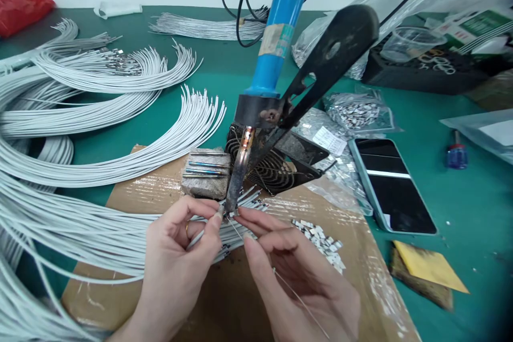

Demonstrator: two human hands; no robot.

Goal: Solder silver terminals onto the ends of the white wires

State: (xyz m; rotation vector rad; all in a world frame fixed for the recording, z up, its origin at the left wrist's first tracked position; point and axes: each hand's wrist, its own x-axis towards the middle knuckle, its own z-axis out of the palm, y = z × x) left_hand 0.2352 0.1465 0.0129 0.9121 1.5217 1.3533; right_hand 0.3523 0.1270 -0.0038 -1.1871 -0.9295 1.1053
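Note:
A blue-handled soldering iron (269,59) points downward in a black metal holder (316,77). At its dark tip, my left hand (184,248) pinches the end of a white cable between thumb and forefinger. My right hand (296,267) comes in from the other side, its fingertips close to a tiny white part (232,215) under the tip. A thin strand of solder wire (298,296) runs through the right fingers and trails down past the palm. Beneath both hands lies a bundle of white cables (108,235). The exact contact at the tip is partly hidden.
Cardboard (224,304) covers the green table under my hands. Small white parts (320,243) lie in a heap on the right, near a phone (393,184) and a yellow sponge (430,264). More cable bundles (104,117) fill the left. A fan (272,165) stands behind the iron.

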